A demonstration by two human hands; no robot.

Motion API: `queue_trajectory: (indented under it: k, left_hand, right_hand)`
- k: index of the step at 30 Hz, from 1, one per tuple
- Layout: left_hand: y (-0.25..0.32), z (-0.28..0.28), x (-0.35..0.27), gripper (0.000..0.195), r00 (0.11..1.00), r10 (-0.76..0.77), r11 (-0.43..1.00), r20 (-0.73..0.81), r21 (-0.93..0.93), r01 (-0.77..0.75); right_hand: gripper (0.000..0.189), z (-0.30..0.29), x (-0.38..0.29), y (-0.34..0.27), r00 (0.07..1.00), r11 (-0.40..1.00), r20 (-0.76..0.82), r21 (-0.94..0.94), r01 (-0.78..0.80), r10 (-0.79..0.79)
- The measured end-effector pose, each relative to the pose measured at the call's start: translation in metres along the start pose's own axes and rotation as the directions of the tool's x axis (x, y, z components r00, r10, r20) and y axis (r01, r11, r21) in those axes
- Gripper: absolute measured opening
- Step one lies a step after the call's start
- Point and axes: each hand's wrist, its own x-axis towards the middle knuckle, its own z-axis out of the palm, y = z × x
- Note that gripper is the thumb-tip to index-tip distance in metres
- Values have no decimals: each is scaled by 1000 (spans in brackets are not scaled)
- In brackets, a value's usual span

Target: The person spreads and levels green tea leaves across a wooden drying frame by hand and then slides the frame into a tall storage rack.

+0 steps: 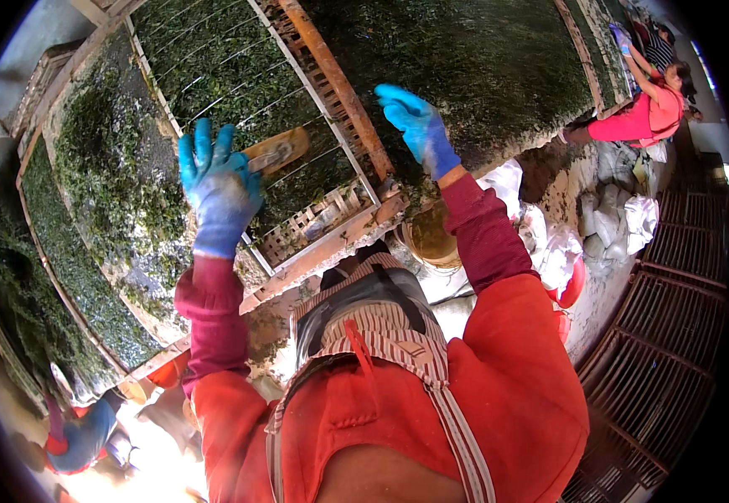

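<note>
My left hand (223, 182), in a blue-coated glove, has its fingers spread at the left side of a metal frame strung with thin wires (314, 94). A flat wooden paddle (279, 151) sticks out between its thumb and forefinger, over the wires; the paddle's near end is hidden by the hand. My right hand (415, 129), gloved alike, is held out with nothing in it, right of a rusty-brown bar (339, 88). Dark green leafy matter (226, 69) fills most of the frame. At the frame's near end a lattice (317, 220) shows through.
More green matter covers the surface at right (484, 69) and left (100, 144). A bucket (430, 236) and white plastic sacks (553, 242) stand below the near edge. A person in pink (644, 116) works at upper right. Slatted racks (660, 333) are at right.
</note>
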Motion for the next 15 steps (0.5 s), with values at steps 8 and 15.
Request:
queue_trajectory:
  k: [8,15]
  left_hand:
    - [31,77,-55,21,971,69,919,-230,-363,-151]
    - [38,107,-50,42,981,-7,745,-195,-656,-125]
  right_hand:
    - [44,95,0,-31,829,723,162,-420,548,-535]
    - [65,143,-12,31,696,551,337,-434,713,-634]
